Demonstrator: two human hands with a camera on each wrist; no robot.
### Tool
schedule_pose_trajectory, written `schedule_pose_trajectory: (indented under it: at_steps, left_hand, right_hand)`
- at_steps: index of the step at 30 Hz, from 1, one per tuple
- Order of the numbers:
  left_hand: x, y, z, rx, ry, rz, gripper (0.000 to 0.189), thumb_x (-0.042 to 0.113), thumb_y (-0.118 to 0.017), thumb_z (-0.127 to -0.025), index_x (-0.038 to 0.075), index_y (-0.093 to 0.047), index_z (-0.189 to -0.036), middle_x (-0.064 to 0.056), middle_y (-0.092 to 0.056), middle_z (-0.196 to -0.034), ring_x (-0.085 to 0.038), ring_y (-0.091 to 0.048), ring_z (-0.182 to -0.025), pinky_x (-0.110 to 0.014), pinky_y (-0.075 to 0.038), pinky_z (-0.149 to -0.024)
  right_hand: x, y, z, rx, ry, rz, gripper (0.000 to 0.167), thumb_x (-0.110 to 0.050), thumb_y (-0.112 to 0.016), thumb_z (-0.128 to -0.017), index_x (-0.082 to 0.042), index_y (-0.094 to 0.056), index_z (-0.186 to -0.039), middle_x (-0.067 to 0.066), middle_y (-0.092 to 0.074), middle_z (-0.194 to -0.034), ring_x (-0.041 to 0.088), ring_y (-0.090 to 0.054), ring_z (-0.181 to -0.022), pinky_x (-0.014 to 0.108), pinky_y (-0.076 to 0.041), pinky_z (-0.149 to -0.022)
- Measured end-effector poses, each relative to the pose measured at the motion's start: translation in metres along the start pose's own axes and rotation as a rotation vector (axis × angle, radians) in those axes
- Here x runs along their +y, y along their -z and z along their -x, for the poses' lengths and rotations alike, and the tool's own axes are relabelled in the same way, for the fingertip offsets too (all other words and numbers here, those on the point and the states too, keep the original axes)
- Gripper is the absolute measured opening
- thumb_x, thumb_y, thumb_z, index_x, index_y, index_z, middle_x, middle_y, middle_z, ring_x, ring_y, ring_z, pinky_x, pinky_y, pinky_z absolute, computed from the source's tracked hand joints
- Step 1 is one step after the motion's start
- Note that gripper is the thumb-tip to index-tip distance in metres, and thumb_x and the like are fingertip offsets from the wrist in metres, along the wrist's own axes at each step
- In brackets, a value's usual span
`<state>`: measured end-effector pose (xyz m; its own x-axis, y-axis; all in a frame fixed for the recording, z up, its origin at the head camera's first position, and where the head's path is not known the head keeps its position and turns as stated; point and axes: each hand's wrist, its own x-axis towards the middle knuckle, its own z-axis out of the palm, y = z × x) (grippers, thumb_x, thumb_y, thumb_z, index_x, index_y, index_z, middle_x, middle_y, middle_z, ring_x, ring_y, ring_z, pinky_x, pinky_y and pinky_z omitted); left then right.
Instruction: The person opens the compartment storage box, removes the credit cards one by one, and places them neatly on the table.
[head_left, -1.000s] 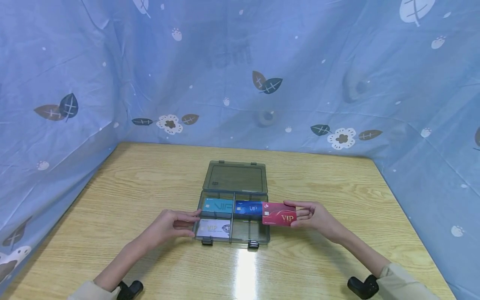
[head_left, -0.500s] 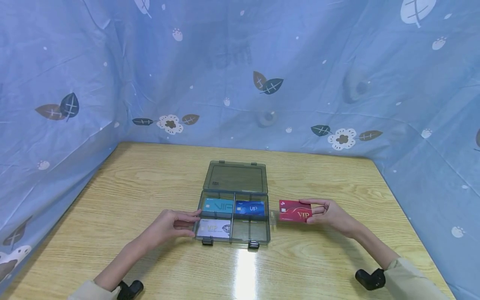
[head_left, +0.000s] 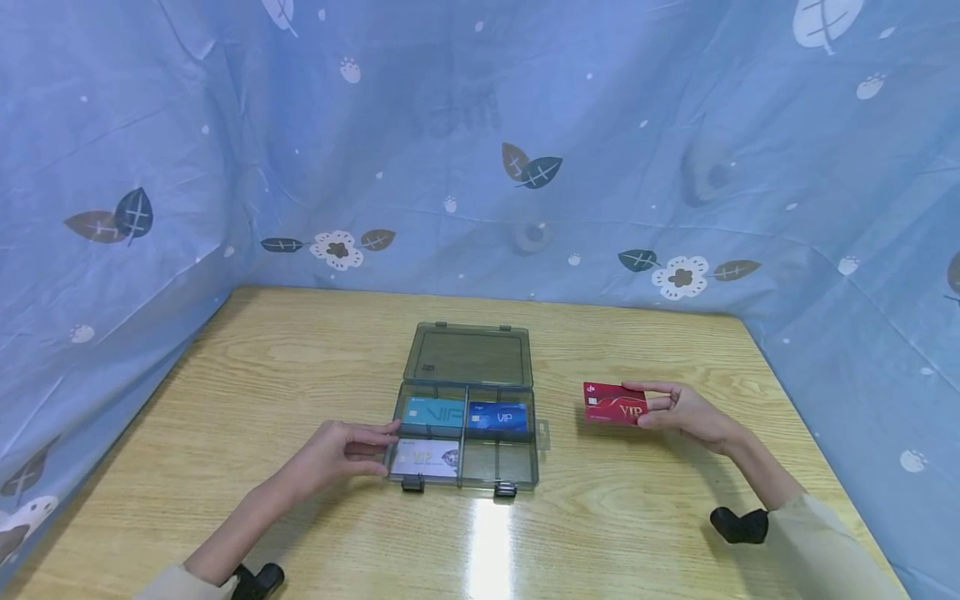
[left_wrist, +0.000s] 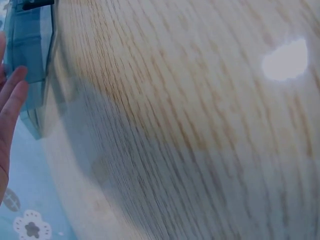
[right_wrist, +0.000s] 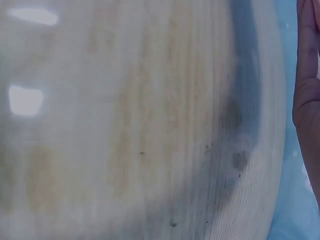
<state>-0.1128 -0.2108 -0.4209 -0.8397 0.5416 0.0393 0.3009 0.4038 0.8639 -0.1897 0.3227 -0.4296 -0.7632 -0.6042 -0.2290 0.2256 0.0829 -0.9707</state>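
In the head view my right hand pinches a red VIP card by its right edge, above the table to the right of the box. My left hand rests its fingertips against the left side of the smoky see-through divided box, fingers fairly straight. The box's lid is folded back. A teal VIP card lies in the back-left compartment, a blue VIP card in the back-right, a white VIP card in the front-left. The left wrist view shows the left fingers beside the box's edge.
The wooden table carries the box near its middle. A small clear tab lies at the box's right side. Two dark latches stick out at its front. A blue patterned cloth hangs behind and along the sides.
My right hand has carried the red card from over the box's right edge, rightward and slightly away, baring the clear tab. The left hand stays at the box.
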Motion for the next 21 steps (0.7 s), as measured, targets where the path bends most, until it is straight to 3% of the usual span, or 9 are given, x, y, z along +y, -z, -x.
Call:
schedule_pose_trajectory:
  at_steps: [8,16,21]
  left_hand:
    - [-0.003,-0.001,-0.001,-0.006,0.007,0.025,0.044,0.009,-0.077,-0.078,-0.01,-0.064,-0.115,-0.026,-0.05,-0.133,-0.034,-0.06,-0.11,-0.023,-0.056,-0.082]
    - [-0.004,0.0,0.003,0.003,0.008,0.015,0.046,0.012,-0.078,-0.078,-0.01,-0.063,-0.115,-0.025,-0.051,-0.132,-0.033,-0.06,-0.109,-0.025,-0.056,-0.084]
    - [-0.005,0.0,0.0,-0.005,-0.005,0.015,0.046,0.013,-0.078,-0.078,-0.011,-0.063,-0.115,-0.025,-0.051,-0.132,-0.032,-0.061,-0.108,-0.023,-0.056,-0.083]
  right_hand:
    - [0.005,0.015,-0.008,-0.017,0.016,-0.001,0.052,0.009,-0.054,-0.092,-0.03,-0.059,-0.127,0.006,-0.068,-0.116,0.014,-0.063,-0.105,0.027,-0.057,-0.086]
    - [0.008,0.02,-0.026,0.085,-0.022,0.013,0.054,0.007,-0.058,-0.091,-0.013,-0.048,-0.14,0.005,-0.068,-0.115,0.014,-0.063,-0.106,0.026,-0.056,-0.086]
    - [0.003,0.022,-0.029,0.131,-0.05,0.012,0.052,0.005,-0.061,-0.091,-0.013,-0.05,-0.139,0.002,-0.067,-0.115,0.012,-0.062,-0.105,0.025,-0.055,-0.087]
